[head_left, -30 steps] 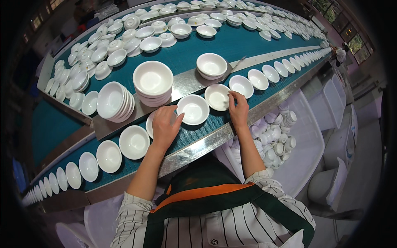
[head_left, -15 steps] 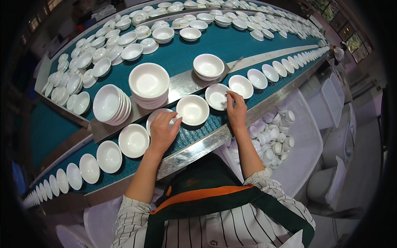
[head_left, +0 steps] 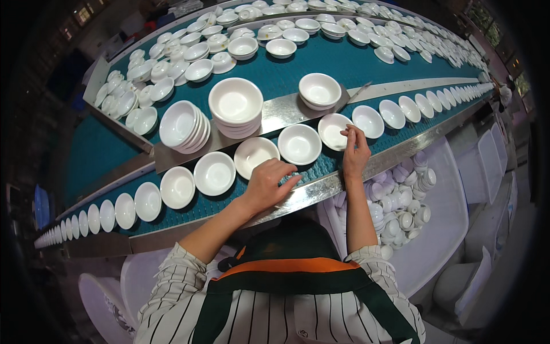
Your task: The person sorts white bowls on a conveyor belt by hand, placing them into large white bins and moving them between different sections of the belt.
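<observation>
A row of white bowls runs along the near teal belt [head_left: 309, 167]. My right hand [head_left: 356, 152] has its bent fingers closed at the right rim of one white bowl [head_left: 332, 133]. The left hand [head_left: 268, 184] is over the belt's near side, thumb and fingers apart and nothing held. Its knuckles overlap the lower edge of another bowl [head_left: 256, 155]; whether they touch it I cannot tell. Between the hands sits a third bowl [head_left: 299, 143]. Beyond, on a metal plate [head_left: 278, 121], stand a tall bowl stack [head_left: 235, 103], a tilted stack [head_left: 183, 127] and a short stack [head_left: 319, 92].
A wider teal belt [head_left: 321, 60] at the back carries many jumbled white bowls [head_left: 200, 70]. The belt's metal rail [head_left: 309, 192] passes in front of me. Below right, a large pale tub [head_left: 447, 223] holds piled small white crockery [head_left: 401, 212]. Another person [head_left: 505, 94] is far right.
The view has turned, shifting the scene rightward. My left hand has come off the bowl it partly covered, toward the near rail. My right hand stays at the same bowl's rim.
</observation>
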`<state>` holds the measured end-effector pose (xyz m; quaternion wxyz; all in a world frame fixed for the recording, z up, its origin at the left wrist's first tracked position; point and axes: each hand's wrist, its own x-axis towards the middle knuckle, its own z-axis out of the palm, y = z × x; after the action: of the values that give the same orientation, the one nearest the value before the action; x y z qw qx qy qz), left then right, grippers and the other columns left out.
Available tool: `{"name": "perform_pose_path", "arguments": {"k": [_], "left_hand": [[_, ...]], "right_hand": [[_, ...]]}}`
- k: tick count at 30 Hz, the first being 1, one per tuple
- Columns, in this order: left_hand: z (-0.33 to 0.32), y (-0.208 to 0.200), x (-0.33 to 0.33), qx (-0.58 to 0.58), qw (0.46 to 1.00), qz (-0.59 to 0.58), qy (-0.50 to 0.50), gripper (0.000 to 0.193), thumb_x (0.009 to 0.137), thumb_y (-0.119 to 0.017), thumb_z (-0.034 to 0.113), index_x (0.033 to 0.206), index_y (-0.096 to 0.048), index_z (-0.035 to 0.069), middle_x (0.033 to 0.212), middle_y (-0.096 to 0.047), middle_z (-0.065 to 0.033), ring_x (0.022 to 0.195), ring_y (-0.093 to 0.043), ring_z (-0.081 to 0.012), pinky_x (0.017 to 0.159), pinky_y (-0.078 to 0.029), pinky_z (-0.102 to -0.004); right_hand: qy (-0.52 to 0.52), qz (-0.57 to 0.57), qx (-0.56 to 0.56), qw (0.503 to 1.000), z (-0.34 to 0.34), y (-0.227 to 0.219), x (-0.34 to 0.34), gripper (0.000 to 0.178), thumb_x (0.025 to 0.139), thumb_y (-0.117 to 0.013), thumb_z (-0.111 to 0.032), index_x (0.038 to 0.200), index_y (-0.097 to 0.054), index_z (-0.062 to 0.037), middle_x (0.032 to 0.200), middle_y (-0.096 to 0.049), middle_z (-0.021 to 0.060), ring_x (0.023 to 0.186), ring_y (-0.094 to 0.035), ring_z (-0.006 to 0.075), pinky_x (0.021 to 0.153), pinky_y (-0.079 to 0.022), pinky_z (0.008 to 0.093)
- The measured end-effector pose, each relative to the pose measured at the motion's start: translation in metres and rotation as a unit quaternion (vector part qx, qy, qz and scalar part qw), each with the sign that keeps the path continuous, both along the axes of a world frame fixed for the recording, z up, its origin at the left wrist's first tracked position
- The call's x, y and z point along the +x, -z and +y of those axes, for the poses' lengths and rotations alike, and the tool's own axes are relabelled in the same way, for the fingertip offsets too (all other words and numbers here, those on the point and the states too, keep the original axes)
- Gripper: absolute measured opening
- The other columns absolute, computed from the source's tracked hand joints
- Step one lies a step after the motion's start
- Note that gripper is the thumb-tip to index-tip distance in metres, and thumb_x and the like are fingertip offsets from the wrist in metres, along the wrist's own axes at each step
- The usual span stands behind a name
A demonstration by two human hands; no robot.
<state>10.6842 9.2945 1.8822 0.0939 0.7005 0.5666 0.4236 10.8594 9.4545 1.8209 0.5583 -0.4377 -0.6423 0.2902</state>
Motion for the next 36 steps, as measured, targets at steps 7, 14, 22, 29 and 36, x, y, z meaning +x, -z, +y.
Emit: {"name": "perform_pose_path", "arguments": {"k": [7,14,22,29,36], "left_hand": [[0.042,0.046,0.101,-0.041,0.989,-0.056,0.127,0.018,0.08,-0.066,0.024,0.078,-0.061,0.006,0.067,-0.059,-0.0099,0.063,-0.059,-0.0302,0.056,-0.045,-0.0403],[0.082,0.054,0.121,-0.12,0.977,-0.158,0.079,0.013,0.08,-0.066,0.02,0.08,-0.063,0.007,0.066,-0.06,-0.01,0.061,-0.06,-0.0272,0.055,-0.045,-0.0364],[0.112,0.058,0.147,-0.148,0.964,-0.198,0.096,0.013,0.081,-0.067,0.017,0.085,-0.066,0.005,0.066,-0.061,-0.0067,0.055,-0.056,-0.0167,0.053,-0.045,-0.0284],[0.137,0.059,0.163,-0.242,0.931,-0.262,0.077,0.016,0.085,-0.065,0.018,0.086,-0.067,0.002,0.063,-0.061,-0.0032,0.054,-0.052,-0.0056,0.05,-0.041,-0.0222],[0.163,0.062,0.186,-0.239,0.938,-0.235,0.084,0.015,0.084,-0.066,0.017,0.086,-0.067,0.002,0.064,-0.061,-0.0041,0.053,-0.051,-0.0064,0.05,-0.04,-0.0221]], "right_hand": [[-0.057,0.053,-0.076,0.994,0.025,0.0,0.033,0.025,0.099,-0.045,-0.017,0.107,-0.062,0.0,0.076,-0.066,0.0055,0.075,-0.061,0.0107,0.073,-0.048,0.0255],[-0.063,0.028,-0.101,0.992,0.056,0.009,0.063,0.025,0.1,-0.044,-0.017,0.107,-0.061,-0.0003,0.076,-0.064,0.005,0.074,-0.061,0.01,0.074,-0.047,0.0242],[-0.063,0.058,-0.102,0.991,0.083,0.018,0.087,0.025,0.099,-0.046,-0.016,0.105,-0.063,0.0012,0.074,-0.065,0.0059,0.069,-0.061,0.009,0.066,-0.047,0.0228],[-0.079,0.055,-0.112,0.989,0.102,0.02,0.105,0.023,0.098,-0.047,-0.016,0.103,-0.063,0.0008,0.07,-0.066,0.0062,0.067,-0.062,0.0096,0.065,-0.047,0.0237],[-0.058,0.045,-0.107,0.992,0.128,0.019,0.127,0.023,0.097,-0.048,-0.016,0.101,-0.064,0.0006,0.069,-0.065,0.0067,0.066,-0.062,0.0107,0.064,-0.048,0.0245]]}}
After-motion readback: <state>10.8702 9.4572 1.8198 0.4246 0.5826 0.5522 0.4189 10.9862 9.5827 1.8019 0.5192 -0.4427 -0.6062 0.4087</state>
